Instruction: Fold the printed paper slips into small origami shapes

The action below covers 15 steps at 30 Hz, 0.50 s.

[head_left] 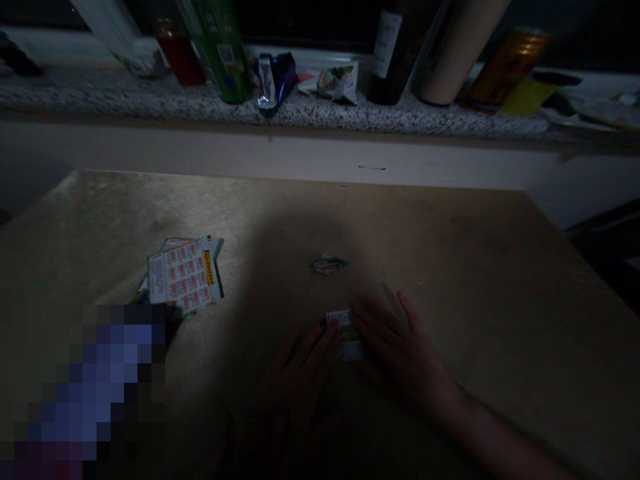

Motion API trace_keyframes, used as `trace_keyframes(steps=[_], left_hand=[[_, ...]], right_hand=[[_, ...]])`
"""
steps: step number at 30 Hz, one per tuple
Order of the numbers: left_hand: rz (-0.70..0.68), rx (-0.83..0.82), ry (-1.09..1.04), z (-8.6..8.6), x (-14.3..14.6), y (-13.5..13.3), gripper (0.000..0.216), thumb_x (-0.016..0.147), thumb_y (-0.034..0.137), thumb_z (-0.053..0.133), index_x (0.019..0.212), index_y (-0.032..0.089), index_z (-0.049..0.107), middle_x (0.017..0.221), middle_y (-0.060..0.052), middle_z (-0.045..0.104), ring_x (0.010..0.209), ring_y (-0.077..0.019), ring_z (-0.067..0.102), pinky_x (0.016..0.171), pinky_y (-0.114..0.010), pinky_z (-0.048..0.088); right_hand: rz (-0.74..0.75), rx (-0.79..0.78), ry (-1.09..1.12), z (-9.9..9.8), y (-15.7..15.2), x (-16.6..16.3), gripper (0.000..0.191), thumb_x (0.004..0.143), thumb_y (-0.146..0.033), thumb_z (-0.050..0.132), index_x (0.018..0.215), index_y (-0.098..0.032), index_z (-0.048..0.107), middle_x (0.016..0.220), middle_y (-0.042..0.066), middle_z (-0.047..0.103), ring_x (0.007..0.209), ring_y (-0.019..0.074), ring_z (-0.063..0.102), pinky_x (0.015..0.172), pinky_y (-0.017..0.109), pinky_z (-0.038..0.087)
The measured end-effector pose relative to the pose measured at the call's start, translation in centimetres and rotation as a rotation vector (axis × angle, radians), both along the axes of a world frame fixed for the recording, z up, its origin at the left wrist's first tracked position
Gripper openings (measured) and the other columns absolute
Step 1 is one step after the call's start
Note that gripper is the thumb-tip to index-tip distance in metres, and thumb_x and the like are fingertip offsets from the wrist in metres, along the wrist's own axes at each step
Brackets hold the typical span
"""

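Observation:
A small folded piece of printed paper point(346, 333) lies on the tan table point(450, 253) near its front edge. My left hand point(295, 380) lies flat with fingers stretched, its fingertips pressing the paper's left side. My right hand point(400, 353) rests on the paper's right side, fingers extended and spread. A second small folded paper shape point(330, 264) sits on the table a little beyond both hands. The scene is dim and the hands are in shadow.
A stack of printed leaflets point(184, 275) lies at the left of the table. A speckled stone ledge point(350, 113) behind holds a dark bottle point(395, 53), a green carton point(220, 47), a golden can point(505, 67), a red jar point(179, 57) and crumpled wrappers point(273, 80).

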<state>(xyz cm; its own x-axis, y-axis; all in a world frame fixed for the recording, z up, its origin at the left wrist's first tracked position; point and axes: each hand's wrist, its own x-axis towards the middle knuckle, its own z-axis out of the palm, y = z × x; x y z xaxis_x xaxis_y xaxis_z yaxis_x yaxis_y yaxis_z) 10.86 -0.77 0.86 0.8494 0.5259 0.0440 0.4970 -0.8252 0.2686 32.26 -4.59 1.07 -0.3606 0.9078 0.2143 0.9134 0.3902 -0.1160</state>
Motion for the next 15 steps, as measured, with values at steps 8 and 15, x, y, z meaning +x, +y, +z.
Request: trace_keyframes(steps=[8, 15], left_hand=[[0.003, 0.001, -0.011, -0.14, -0.15, -0.05, 0.080, 0.086, 0.051, 0.046, 0.146, 0.013, 0.010, 0.150, -0.008, 0.022, 0.135, -0.0271, 0.022, 0.111, -0.044, 0.014], [-0.030, 0.094, 0.022, 0.00, 0.08, 0.18, 0.084, 0.085, 0.055, 0.045, 0.146, 0.010, 0.009, 0.149, -0.012, 0.023, 0.136, -0.0282, 0.020, 0.111, -0.044, 0.010]], right_hand=[[-0.056, -0.041, -0.024, 0.00, 0.16, 0.05, 0.054, 0.087, -0.041, 0.050, 0.133, -0.015, 0.044, 0.141, 0.013, 0.040, 0.132, 0.0296, 0.031, 0.110, 0.057, 0.014], [-0.062, -0.070, -0.044, 0.19, 0.44, 0.03, 0.060, 0.085, -0.045, 0.050, 0.135, -0.014, 0.040, 0.142, 0.014, 0.038, 0.134, 0.0299, 0.027, 0.110, 0.057, 0.012]])
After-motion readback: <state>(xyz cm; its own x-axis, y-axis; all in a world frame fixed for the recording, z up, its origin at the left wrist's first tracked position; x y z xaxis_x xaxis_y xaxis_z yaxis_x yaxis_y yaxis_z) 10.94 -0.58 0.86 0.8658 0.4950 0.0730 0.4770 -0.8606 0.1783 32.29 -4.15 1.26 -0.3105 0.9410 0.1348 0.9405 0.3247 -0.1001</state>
